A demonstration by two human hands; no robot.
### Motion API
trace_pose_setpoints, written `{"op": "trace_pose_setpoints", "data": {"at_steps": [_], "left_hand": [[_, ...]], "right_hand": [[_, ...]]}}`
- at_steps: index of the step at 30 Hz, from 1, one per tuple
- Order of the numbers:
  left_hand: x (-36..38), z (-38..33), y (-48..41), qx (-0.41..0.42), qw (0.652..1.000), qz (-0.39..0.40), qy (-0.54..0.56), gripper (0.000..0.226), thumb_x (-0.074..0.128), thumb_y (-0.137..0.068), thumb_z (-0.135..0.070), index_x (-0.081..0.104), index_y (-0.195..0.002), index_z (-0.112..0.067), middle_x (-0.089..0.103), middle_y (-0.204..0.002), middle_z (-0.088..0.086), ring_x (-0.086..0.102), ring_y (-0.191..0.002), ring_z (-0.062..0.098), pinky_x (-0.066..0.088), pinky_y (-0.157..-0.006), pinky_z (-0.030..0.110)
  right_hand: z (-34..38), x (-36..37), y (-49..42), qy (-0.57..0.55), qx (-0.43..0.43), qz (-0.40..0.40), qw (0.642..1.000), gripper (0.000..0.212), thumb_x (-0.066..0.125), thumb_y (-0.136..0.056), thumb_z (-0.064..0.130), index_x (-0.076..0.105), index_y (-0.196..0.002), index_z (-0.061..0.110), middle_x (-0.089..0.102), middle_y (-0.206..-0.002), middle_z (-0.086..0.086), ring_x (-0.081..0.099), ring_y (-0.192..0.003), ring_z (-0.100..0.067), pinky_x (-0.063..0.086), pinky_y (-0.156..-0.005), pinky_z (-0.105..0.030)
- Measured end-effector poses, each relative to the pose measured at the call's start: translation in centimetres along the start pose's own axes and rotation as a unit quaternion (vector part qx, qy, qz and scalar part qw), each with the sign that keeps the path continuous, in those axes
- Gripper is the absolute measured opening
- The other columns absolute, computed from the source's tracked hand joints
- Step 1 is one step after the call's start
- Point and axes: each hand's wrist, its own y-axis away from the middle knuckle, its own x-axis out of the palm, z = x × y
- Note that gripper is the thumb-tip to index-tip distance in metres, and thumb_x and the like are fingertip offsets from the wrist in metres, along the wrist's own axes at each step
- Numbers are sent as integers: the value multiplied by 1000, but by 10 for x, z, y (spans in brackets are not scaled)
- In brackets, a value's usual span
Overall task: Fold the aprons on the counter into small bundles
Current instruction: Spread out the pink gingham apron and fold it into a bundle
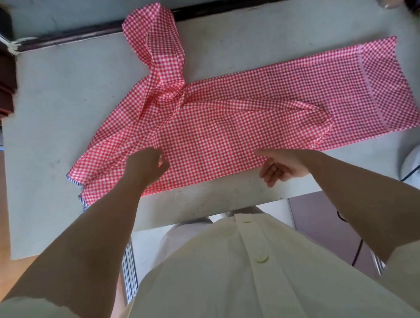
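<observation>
Spanning the counter (pixel 44 119) from left to right, the red gingham apron (pixel 226 124) lies flat with its long axis across the person's body. A narrower band (pixel 154 45) of the same cloth runs off toward the far edge. Left hand (pixel 143 167): on the apron's left part, fingers curled down into the cloth, apparently pinching a fold. Right hand (pixel 282 167): at the near hem about mid-length, one finger straight along the edge and the rest loosely curled. Whether it holds the hem cannot be told. Both hands sit by the near long edge with the cloth stretching away from the fingers. A fold away from the body therefore seems the likely next move.
</observation>
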Motion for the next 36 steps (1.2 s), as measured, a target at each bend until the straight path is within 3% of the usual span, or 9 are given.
{"op": "trace_pose_setpoints", "data": {"at_steps": [3,9,15,19,23,25,29,33,36], "left_hand": [[-10,-9,-12,-36,995,-89,14,20,60,-89,-20,60,-106,-11,60,-105,9,59,-98,28,48,-73,40],[-9,10,-28,-153,976,-108,115,35,64,-85,-14,56,-119,-12,55,-121,9,52,-115,28,51,-82,44],[2,33,-39,-162,969,-85,165,42,69,-86,-29,59,-125,-16,59,-122,8,48,-118,29,43,-98,48],[5,39,-52,-175,969,-86,155,33,67,-88,-36,64,-117,-20,63,-118,2,48,-119,28,36,-103,45],[1,46,-61,-202,970,-71,118,29,54,-96,-37,69,-109,-17,69,-108,9,51,-114,31,33,-98,43],[1,44,-58,-197,973,-98,65,26,49,-98,-29,66,-106,-12,66,-106,11,51,-109,33,33,-94,44],[8,28,-51,-138,962,-237,-11,27,60,-82,-10,57,-109,-8,57,-109,14,51,-100,33,40,-87,46],[32,0,-50,-10,990,-142,-5,44,47,-92,-32,51,-131,-11,49,-137,17,44,-127,37,36,-104,58],[57,2,-43,34,997,-59,-23,61,30,-100,-50,27,-153,-20,18,-161,12,12,-149,31,11,-117,61]], "right_hand": [[40,-3,-4,-9,-95,-1,995,42,48,-100,38,68,-88,3,71,-77,-11,67,-66,-21,44,-52,-21],[137,18,-42,60,-303,-258,915,25,58,-93,23,69,-87,1,70,-80,-14,63,-70,-20,50,-67,-27],[204,51,-78,200,-331,-276,880,51,57,-94,43,59,-62,3,53,-56,-12,53,-54,-23,42,-64,-33],[222,58,-96,287,-307,-274,865,42,67,-88,41,60,-63,9,58,-60,-6,52,-54,-15,38,-59,-32],[219,63,-112,128,-358,-274,883,21,69,-90,23,67,-86,2,66,-66,-4,64,-51,-4,52,-57,-23],[209,69,-119,116,-394,-322,853,11,67,-90,16,65,-95,7,69,-84,-4,68,-71,-10,56,-71,-32],[175,90,-117,135,-485,-396,768,32,59,-89,3,55,-121,3,53,-123,-14,57,-102,-17,52,-93,-32],[127,98,-124,297,-488,-402,716,48,52,-96,18,43,-142,7,37,-153,-13,31,-144,-25,26,-120,-41],[90,77,-129,400,-426,-397,708,58,35,-102,32,25,-154,10,19,-162,-9,11,-151,-23,11,-123,-46]]}}
